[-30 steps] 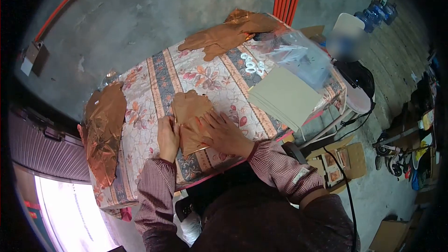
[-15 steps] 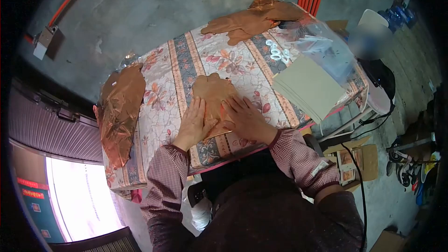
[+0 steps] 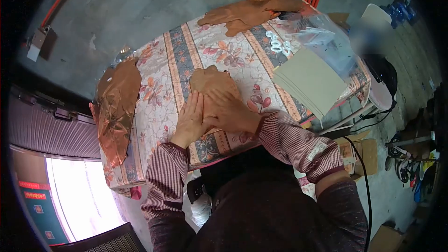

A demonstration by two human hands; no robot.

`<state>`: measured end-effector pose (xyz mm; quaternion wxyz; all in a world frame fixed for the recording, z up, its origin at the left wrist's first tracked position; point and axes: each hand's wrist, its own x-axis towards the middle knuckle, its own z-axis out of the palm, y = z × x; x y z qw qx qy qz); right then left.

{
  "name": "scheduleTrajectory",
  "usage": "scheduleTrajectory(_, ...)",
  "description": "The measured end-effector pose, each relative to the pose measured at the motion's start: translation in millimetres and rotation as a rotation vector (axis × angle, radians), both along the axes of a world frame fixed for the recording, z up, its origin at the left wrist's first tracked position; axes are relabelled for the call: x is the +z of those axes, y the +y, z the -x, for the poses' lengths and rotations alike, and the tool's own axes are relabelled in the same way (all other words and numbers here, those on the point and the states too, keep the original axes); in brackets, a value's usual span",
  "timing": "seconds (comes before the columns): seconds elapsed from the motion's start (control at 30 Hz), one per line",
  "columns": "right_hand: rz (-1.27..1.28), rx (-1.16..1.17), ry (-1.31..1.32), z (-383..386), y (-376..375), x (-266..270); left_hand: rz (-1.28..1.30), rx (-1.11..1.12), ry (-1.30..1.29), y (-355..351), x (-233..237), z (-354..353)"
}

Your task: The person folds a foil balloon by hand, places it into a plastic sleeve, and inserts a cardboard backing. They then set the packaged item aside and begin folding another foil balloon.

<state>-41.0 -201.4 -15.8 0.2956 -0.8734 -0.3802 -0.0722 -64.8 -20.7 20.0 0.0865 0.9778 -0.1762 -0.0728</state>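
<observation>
A folded piece of copper-brown shiny film [image 3: 211, 79] with a rounded, lobed far edge lies flat on the flower-patterned tablecloth [image 3: 158, 72]. My left hand [image 3: 190, 120] rests flat along its left side, fingers stretched out and pointing away from me. My right hand [image 3: 229, 113] lies palm down across its middle, fingers extended to the left toward the other hand. The two hands touch or nearly touch near the thumbs. Beneath them, the near part of the film is mostly hidden.
More crumpled copper film [image 3: 117, 105] hangs over the table's left end, and another pile [image 3: 254, 11] lies along the far edge. To the right are stacked grey-green boards [image 3: 308, 81], white rings [image 3: 278, 44] and a clear plastic bag [image 3: 331, 49]. A chair [image 3: 378, 94] stands beyond.
My right hand has slid left across the film, closer to my left hand. The left hand has stayed nearly in place. The whole view has shifted slightly.
</observation>
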Motion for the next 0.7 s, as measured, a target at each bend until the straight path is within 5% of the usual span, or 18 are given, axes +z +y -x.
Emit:
scheduleTrajectory(0.17,0.098,-0.074,-0.445,-18.4,-38.2,0.8,0.013,0.035,-0.016,-6.6,0.8,3.9)
scheduleTrajectory(0.23,0.135,-0.192,0.015,-25.1,-51.8,40.7,0.009,0.046,-0.039,-6.5,2.3,0.7)
scheduleTrajectory(0.37,-0.205,-0.394,-0.210,-40.0,-69.6,17.0,0.035,0.040,-0.069,-2.8,-6.7,1.1)
scheduleTrajectory(0.43,-0.158,-0.403,0.144,-23.5,-68.3,30.7,0.038,0.038,-0.077,-3.0,-7.0,0.7)
scheduleTrajectory(0.7,-0.161,-0.318,0.751,-42.4,-50.0,30.1,0.084,0.048,-0.075,-2.0,-7.4,1.1)
